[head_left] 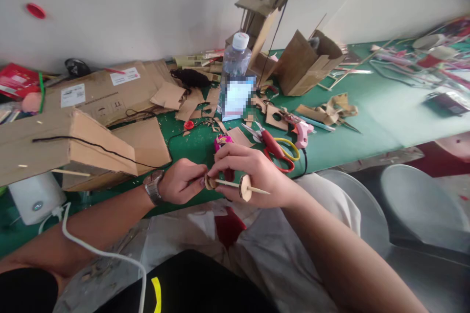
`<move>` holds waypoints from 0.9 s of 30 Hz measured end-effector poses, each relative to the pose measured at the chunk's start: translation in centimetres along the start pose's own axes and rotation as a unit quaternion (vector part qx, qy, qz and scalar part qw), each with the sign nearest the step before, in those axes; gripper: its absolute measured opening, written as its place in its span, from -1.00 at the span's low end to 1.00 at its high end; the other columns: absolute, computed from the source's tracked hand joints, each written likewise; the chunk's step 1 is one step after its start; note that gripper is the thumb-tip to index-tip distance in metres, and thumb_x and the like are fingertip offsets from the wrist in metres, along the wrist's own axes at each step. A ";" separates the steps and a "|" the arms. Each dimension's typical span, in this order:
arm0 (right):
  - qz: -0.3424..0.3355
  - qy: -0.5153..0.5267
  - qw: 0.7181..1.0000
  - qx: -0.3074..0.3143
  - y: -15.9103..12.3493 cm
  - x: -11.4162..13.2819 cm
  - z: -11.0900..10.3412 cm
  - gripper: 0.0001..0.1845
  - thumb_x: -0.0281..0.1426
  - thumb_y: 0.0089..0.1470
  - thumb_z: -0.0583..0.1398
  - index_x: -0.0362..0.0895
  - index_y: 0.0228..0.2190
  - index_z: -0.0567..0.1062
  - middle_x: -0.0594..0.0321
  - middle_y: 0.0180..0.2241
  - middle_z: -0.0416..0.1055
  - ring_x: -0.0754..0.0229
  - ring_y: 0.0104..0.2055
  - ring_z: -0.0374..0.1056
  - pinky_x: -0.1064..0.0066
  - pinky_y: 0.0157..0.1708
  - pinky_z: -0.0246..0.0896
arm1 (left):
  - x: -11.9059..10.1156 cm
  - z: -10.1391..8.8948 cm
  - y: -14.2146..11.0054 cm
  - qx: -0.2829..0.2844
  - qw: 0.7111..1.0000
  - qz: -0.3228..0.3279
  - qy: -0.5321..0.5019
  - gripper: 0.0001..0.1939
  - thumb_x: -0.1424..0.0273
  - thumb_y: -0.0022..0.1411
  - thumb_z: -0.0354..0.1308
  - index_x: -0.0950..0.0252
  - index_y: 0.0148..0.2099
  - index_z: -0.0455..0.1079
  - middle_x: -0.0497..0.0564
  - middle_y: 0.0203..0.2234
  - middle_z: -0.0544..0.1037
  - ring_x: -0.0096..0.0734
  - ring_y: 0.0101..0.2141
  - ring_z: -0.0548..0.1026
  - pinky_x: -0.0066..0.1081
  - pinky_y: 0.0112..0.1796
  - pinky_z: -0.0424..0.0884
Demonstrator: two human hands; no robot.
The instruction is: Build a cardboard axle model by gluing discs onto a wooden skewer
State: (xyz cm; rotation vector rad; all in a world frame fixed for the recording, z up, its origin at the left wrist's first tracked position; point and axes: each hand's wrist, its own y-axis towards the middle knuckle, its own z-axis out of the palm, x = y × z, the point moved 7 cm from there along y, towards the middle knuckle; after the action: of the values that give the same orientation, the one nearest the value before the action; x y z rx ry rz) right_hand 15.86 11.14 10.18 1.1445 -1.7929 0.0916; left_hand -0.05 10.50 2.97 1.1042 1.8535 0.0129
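Observation:
A thin wooden skewer (257,189) lies level in front of me, with a small cardboard disc (245,188) threaded on it near the middle and another disc (209,182) at its left end. My right hand (253,172) is closed on the skewer from above. My left hand (181,181), with a watch on the wrist, pinches the left disc. Both hands hover over my lap at the near edge of the green table (367,107).
Red and yellow scissors (275,149) and a pink glue gun (303,133) lie just beyond my hands. A water bottle (235,78), cardboard boxes (73,146), scraps and a cardboard model (264,14) crowd the table. White stools (418,205) stand at right. A white cable (103,254) crosses my lap.

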 end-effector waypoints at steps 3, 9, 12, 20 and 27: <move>0.004 0.002 1.000 -0.003 0.0 0.0 0.0 -0.77 -0.49 0.24 0.40 -0.15 -0.05 0.66 0.07 -0.09 0.53 0.13 -0.13 0.54 0.28 -0.08 0.51 | -0.3 0.0 0.1 -0.013 1.000 0.015 0.016 -0.63 0.22 0.64 -0.03 0.19 -0.30 0.24 -0.14 -0.61 0.35 -0.45 -0.62 0.32 -0.40 -0.53 0.15; -0.004 0.018 1.000 -0.006 0.1 0.4 0.0 -0.76 -0.51 0.21 0.39 -0.13 -0.06 0.63 0.07 -0.10 0.57 0.10 -0.09 0.53 0.28 -0.06 0.51 | -0.6 0.0 0.0 -0.016 0.999 0.020 0.032 -0.61 0.20 0.66 -0.06 0.19 -0.29 0.24 -0.14 -0.60 0.37 -0.46 -0.61 0.33 -0.40 -0.53 0.18; -0.004 0.031 1.000 0.003 0.1 0.2 0.4 -0.76 -0.47 0.25 0.41 -0.15 -0.04 0.64 0.08 -0.10 0.55 0.15 -0.14 0.51 0.33 -0.11 0.50 | -0.6 0.1 0.0 -0.004 0.999 0.022 0.032 -0.63 0.20 0.66 -0.07 0.19 -0.27 0.27 -0.12 -0.58 0.42 -0.44 -0.59 0.38 -0.41 -0.51 0.22; 0.005 0.025 1.000 0.013 -0.2 -0.1 0.3 -0.81 -0.42 0.28 0.44 -0.14 -0.07 0.66 0.09 -0.11 0.53 0.12 -0.13 0.50 0.30 -0.12 0.49 | -0.7 0.1 0.1 0.001 0.999 0.029 0.020 -0.64 0.22 0.66 -0.06 0.20 -0.25 0.29 -0.10 -0.57 0.46 -0.44 -0.60 0.43 -0.41 -0.52 0.23; 0.043 0.052 0.996 0.055 -0.2 -0.6 0.4 -0.88 -0.42 0.31 0.42 -0.15 -0.13 0.64 0.14 -0.15 0.54 0.24 -0.29 0.44 0.40 -0.26 0.42 | -0.8 0.5 0.1 0.024 0.999 0.041 -0.007 -0.65 0.23 0.67 -0.06 0.22 -0.19 0.39 -0.09 -0.58 0.48 -0.45 -0.60 0.43 -0.42 -0.52 0.22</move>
State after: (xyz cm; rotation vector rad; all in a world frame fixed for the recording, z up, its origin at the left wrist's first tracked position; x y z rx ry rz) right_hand 15.81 11.23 9.40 1.1195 -1.7620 0.2980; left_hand 0.52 9.81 3.29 1.2100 1.8026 0.0077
